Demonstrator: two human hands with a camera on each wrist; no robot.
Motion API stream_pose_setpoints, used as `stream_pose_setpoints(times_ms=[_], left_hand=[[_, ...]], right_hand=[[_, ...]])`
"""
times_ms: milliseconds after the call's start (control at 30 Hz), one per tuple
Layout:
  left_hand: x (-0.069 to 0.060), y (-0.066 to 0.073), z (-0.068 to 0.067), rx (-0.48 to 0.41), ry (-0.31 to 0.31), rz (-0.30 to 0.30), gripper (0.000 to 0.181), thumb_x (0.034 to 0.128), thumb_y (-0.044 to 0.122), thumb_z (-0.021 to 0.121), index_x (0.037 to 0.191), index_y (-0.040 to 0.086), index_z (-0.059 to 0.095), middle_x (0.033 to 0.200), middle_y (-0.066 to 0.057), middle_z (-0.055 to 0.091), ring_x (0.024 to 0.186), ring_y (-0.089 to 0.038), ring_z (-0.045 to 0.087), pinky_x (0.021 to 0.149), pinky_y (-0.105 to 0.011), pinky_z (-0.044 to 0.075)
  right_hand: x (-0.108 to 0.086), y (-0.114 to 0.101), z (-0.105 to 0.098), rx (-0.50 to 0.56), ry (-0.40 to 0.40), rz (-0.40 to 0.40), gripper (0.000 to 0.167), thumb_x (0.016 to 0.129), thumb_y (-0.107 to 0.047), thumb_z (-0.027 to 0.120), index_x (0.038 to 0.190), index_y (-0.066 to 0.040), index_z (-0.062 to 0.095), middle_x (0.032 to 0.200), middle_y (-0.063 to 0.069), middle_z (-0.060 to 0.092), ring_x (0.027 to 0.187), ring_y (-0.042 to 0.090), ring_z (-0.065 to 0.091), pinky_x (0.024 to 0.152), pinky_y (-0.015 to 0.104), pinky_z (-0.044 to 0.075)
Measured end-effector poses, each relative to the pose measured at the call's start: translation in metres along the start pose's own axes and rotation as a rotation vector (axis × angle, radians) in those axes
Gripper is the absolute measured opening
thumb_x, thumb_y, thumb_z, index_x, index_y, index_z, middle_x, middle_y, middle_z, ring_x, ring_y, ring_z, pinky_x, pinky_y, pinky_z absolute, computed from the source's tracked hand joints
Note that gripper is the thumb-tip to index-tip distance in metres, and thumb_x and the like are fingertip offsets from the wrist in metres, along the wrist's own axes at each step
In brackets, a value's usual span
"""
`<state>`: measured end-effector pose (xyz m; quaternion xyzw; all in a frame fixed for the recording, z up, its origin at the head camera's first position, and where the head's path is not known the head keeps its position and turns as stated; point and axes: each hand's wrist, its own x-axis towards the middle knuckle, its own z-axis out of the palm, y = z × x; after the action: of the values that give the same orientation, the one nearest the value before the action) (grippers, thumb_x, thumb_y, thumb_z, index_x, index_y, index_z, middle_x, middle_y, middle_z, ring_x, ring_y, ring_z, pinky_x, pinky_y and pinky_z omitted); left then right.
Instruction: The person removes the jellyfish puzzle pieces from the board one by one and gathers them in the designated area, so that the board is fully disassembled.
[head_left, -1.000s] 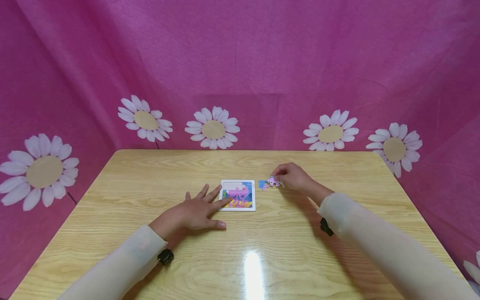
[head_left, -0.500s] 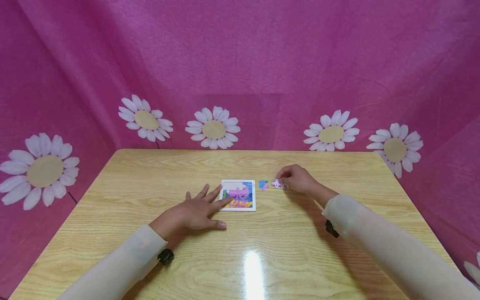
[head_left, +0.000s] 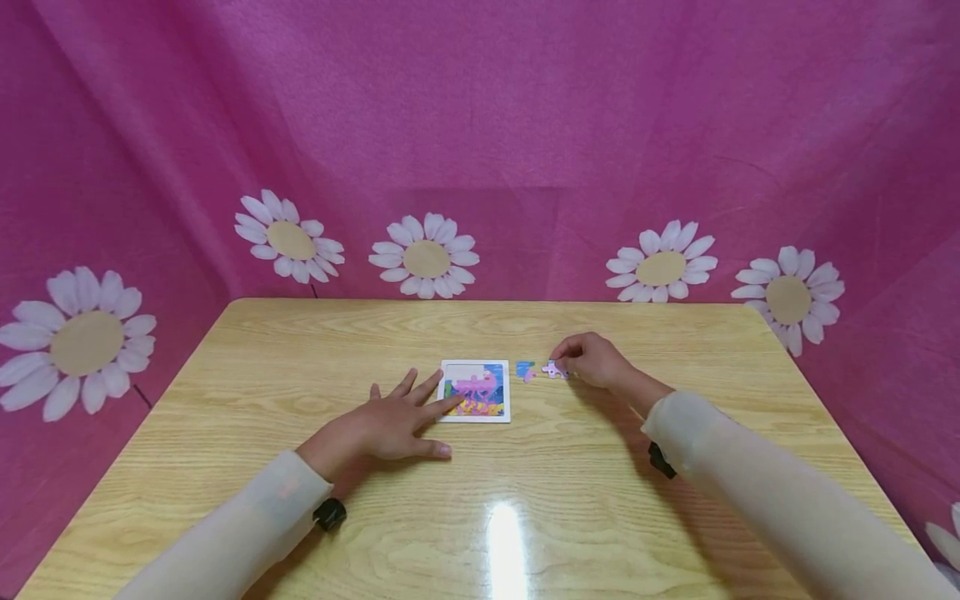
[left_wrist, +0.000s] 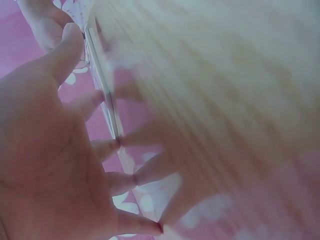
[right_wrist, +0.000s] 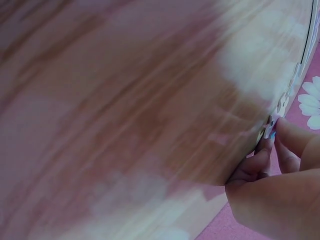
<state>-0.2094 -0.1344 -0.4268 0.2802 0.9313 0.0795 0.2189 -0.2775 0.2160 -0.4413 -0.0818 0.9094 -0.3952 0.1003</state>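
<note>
A white-framed puzzle (head_left: pixel 474 392) with a pink figure lies on the table, its upper left part showing pale backing. The left hand (head_left: pixel 390 423) is spread, with fingertips on the frame's left side and on the picture; the left wrist view shows this hand (left_wrist: pixel 60 160) with fingers extended to the surface. To the right of the frame, the right hand (head_left: pixel 596 360) pinches a pink-purple piece (head_left: pixel 555 369). In the right wrist view the hand (right_wrist: pixel 280 170) has thumb and finger on the piece (right_wrist: pixel 268 128). A blue and pink piece (head_left: pixel 524 371) lies between frame and right hand.
The wooden table (head_left: pixel 375 533) reaches back to a pink curtain (head_left: pixel 480 125) with white flowers. A bright reflection lies on its front part. Dark devices sit under both wrists.
Over the last second the right hand has moved slightly right with the pinched piece, away from the blue and pink one. The left hand has stayed in place.
</note>
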Motion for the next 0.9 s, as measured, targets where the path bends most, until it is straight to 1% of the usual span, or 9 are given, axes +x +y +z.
stream_pose_setpoints(times_ms=[300,567,767,900], left_hand=[[-0.003,0.002,-0.005,-0.022,-0.001,0.002,0.082,0.0925,0.073,0.056,0.162,0.048,0.022,0.175,0.000,0.001,0.159,-0.039,-0.004,0.111,-0.082,0.006],[-0.003,0.003,-0.006,-0.015,0.016,0.009,0.081,0.0926,0.073,0.056,0.162,0.046,0.024,0.175,-0.002,0.000,0.159,-0.039,-0.004,0.112,-0.081,0.007],[0.001,0.012,-0.009,-0.010,0.042,0.037,0.082,0.0920,0.072,0.058,0.162,0.044,0.026,0.175,-0.006,0.003,0.159,-0.041,-0.004,0.113,-0.080,0.007],[0.005,0.018,-0.007,-0.010,0.017,0.041,0.085,0.0902,0.075,0.057,0.162,0.047,0.023,0.175,-0.004,0.001,0.159,-0.038,-0.007,0.114,-0.079,0.005]], right_hand=[[0.002,0.003,0.001,0.007,0.016,0.023,0.013,0.100,-0.005,0.066,0.106,-0.002,0.077,0.103,0.011,0.071,0.093,0.022,0.056,0.082,0.033,0.045],[0.000,0.002,-0.001,0.021,0.004,0.028,0.015,0.100,-0.007,0.067,0.110,-0.001,0.076,0.109,0.013,0.073,0.096,0.021,0.060,0.082,0.032,0.047],[0.002,-0.001,-0.004,0.053,-0.009,0.022,0.015,0.101,-0.006,0.066,0.111,0.001,0.075,0.109,0.014,0.072,0.094,0.021,0.059,0.079,0.030,0.048],[0.005,-0.006,-0.005,0.033,-0.002,-0.005,0.016,0.101,-0.006,0.065,0.111,0.001,0.075,0.110,0.015,0.073,0.091,0.020,0.060,0.076,0.028,0.048]])
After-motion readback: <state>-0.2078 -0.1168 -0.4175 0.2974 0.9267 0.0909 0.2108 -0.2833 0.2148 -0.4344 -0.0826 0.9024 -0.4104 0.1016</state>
